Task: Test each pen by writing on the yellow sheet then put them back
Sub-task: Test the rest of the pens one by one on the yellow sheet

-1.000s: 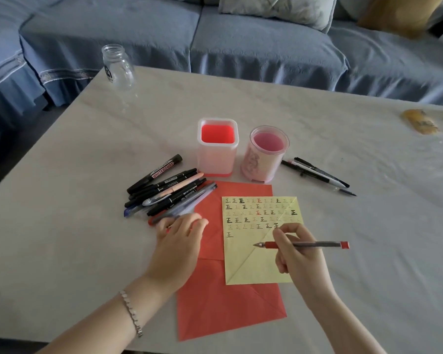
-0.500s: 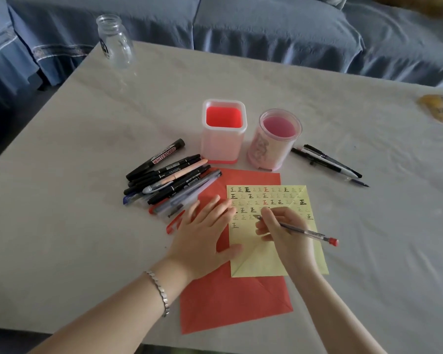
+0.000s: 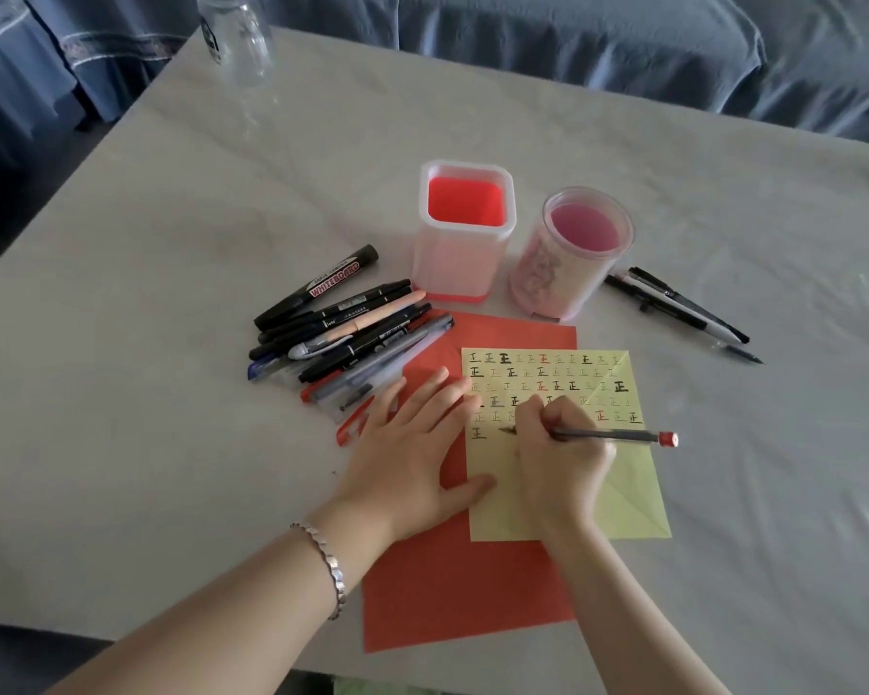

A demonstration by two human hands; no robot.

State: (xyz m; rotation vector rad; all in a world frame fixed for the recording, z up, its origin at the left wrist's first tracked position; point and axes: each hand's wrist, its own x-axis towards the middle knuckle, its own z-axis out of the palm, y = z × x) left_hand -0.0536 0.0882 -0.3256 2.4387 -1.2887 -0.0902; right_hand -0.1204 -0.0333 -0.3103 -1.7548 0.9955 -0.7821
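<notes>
The yellow sheet [image 3: 628, 499], covered with rows of small written marks, lies on a red sheet [image 3: 452, 584]. My right hand [image 3: 558, 459] grips a grey pen with a red end [image 3: 618, 435], its tip touching the yellow sheet beside the lowest mark. My left hand [image 3: 412, 453] lies flat with spread fingers on the yellow sheet's left edge and the red sheet. A pile of several pens and markers [image 3: 342, 328] sits left of the sheets. Two pen holders stand behind: a square red one [image 3: 465, 233] and a round pink one [image 3: 573, 253], both with nothing inside.
Two or three dark pens [image 3: 683, 308] lie right of the round holder. A red pen cap [image 3: 352, 423] rests by my left hand. A clear glass jar [image 3: 234, 37] stands at the table's far left corner. A blue sofa [image 3: 573, 37] runs behind the table.
My right hand lowered the pen until its tip reached the yellow sheet. My left hand moved from the pen pile onto the sheet's left edge and flattened.
</notes>
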